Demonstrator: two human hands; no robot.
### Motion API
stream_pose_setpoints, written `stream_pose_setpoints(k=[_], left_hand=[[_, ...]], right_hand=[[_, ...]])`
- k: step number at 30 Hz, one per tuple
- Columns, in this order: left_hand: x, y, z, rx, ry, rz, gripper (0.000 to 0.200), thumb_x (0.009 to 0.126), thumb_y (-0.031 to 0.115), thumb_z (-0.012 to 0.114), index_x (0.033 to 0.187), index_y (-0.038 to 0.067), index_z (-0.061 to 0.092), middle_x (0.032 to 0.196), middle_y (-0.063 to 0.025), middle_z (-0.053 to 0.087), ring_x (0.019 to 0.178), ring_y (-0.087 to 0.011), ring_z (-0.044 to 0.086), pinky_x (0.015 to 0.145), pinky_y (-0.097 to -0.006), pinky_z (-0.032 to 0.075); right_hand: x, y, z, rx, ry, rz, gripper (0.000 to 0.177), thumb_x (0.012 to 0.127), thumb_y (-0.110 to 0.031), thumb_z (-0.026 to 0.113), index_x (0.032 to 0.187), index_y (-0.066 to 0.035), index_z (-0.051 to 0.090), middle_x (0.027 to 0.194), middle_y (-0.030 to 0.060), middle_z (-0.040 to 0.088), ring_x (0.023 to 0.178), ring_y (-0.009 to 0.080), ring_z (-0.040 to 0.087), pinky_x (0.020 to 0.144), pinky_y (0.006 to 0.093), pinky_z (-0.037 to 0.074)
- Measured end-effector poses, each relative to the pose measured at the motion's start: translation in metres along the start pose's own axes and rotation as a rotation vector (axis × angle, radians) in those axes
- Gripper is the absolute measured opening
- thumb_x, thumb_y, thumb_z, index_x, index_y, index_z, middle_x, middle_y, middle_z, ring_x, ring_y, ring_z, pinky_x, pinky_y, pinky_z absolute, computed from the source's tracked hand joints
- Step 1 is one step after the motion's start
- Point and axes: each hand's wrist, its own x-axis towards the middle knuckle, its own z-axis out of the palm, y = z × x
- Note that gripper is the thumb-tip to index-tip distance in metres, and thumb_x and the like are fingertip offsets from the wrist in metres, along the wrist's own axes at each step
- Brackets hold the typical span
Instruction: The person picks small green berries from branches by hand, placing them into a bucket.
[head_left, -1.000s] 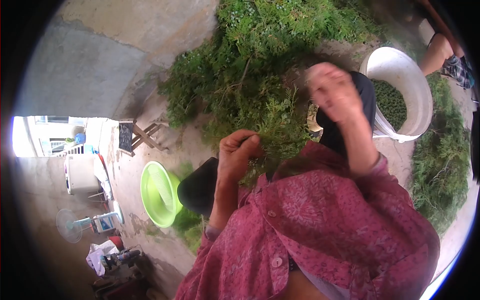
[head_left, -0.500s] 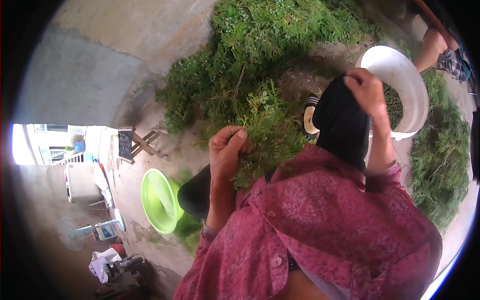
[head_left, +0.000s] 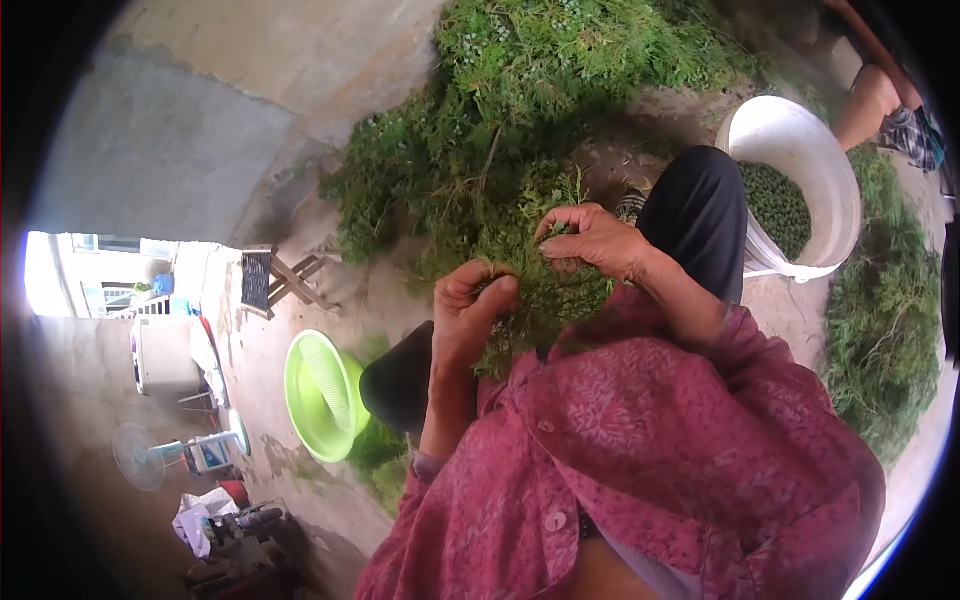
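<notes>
The left hand [head_left: 470, 300] had its thumb and fingers closed on a leafy sprig [head_left: 545, 300] over the lap, while the right hand [head_left: 595, 240] met its upper foliage, thumb and forefinger partly open — whether they gripped any was unclear. The white bucket [head_left: 838, 190] — green berries [head_left: 775, 208] inside — stood beside the knee [head_left: 700, 190].

So the shirt [head_left: 640, 420] is a dusty pinky-red with paler leafy sprigs all over, trousers [head_left: 695, 205] plain black. Basin [head_left: 322, 398]'s bright lime, bucket [head_left: 835, 190]'s white, berries [head_left: 775, 208] deep green, branches [head_left: 550, 60] mixed greens.
</notes>
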Motion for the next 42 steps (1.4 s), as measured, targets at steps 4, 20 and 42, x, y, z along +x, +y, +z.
stream_pose_setpoints(k=[4, 20, 42], left_hand=[[0.001, -0.021, -0.002, 0.1, 0.018, -0.034, 0.014, 0.074, 0.009, 0.064, 0.084, 0.001, 0.058, 0.071, -0.0028, 0.058, 0.06, -0.01, 0.053, 0.057, -0.0253, 0.044], [0.0, -0.042, 0.003, -0.028, 0.068, -0.045, 0.02, 0.076, 0.001, 0.057, 0.096, 0.005, 0.053, 0.084, -0.0014, 0.06, 0.074, -0.0074, 0.055, 0.064, -0.0221, 0.045], [0.007, -0.063, 0.011, -0.16, 0.186, 0.041, 0.016, 0.082, 0.002, 0.056, 0.098, 0.004, 0.059, 0.091, -0.001, 0.061, 0.082, -0.0067, 0.054, 0.074, -0.0217, 0.044]], right_hand=[[0.003, 0.001, 0.017, -0.266, -0.013, -0.111, 0.022, 0.074, -0.016, 0.064, 0.09, -0.003, 0.058, 0.075, 0.0016, 0.058, 0.066, 0.0055, 0.05, 0.06, 0.0219, 0.043], [-0.001, 0.003, 0.039, -0.045, 0.028, -0.116, 0.02, 0.072, -0.008, 0.069, 0.086, 0.0, 0.057, 0.073, 0.0012, 0.056, 0.064, 0.0071, 0.053, 0.056, 0.0225, 0.045], [0.001, -0.005, 0.016, -0.114, 0.029, -0.189, 0.029, 0.075, -0.012, 0.065, 0.1, 0.0, 0.057, 0.084, 0.0047, 0.06, 0.068, 0.009, 0.055, 0.057, 0.0229, 0.044]])
